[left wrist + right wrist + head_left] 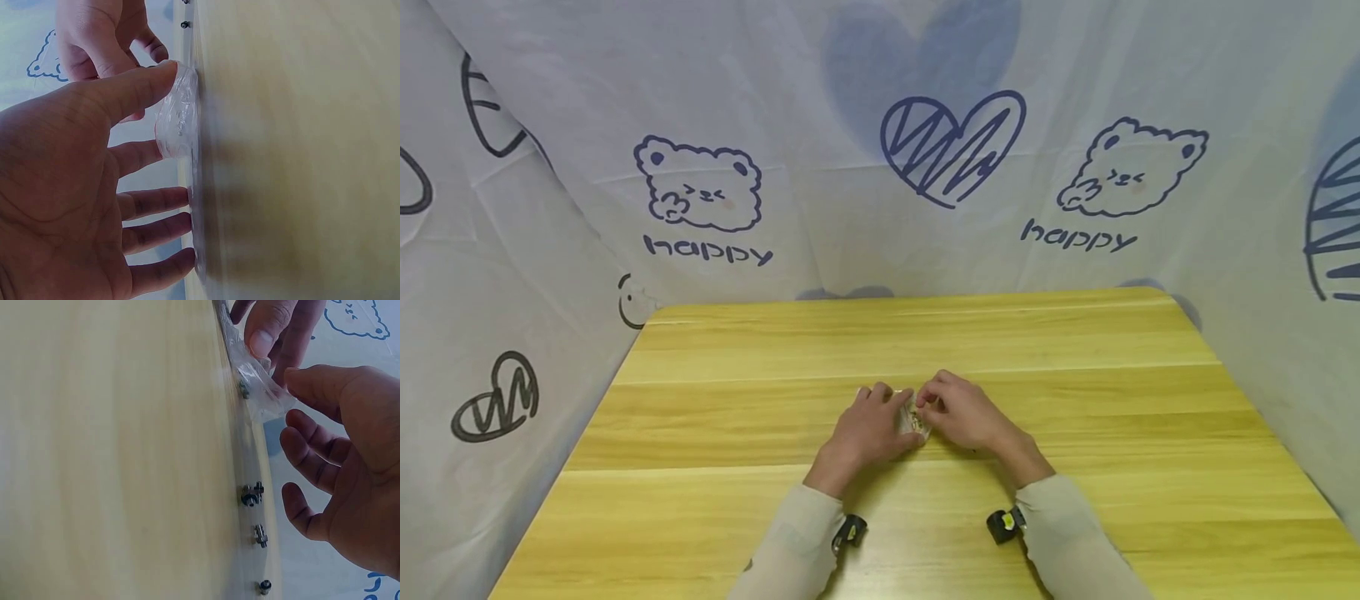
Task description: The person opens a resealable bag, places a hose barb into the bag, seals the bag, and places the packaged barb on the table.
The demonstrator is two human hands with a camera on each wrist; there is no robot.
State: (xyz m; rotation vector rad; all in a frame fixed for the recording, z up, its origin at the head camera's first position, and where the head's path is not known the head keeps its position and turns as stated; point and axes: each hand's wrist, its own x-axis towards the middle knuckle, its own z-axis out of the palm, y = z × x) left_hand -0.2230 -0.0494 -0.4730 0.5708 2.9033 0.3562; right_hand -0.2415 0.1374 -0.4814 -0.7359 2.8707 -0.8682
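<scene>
A clear plastic bag [907, 422] with small metal pieces inside lies on the table. My left hand [868, 429] holds it, thumb and index finger on either side of the crumpled film [178, 119] in the left wrist view. The other left fingers touch its flat part. Close to the bag's right end is my right hand [966, 412], fingers loosely bent. In the right wrist view a gap shows between right thumb and index finger, beside the film's corner [275, 403]; nothing is seen gripped there. Several small metal screw-like fittings [252, 495] lie on the table below this hand.
The wood-grain table [700, 417] extends widely on both sides of my hands. A white cloth [820, 167] printed with bears and hearts hangs behind the table and along its sides. Each wrist carries a small black camera [1002, 527].
</scene>
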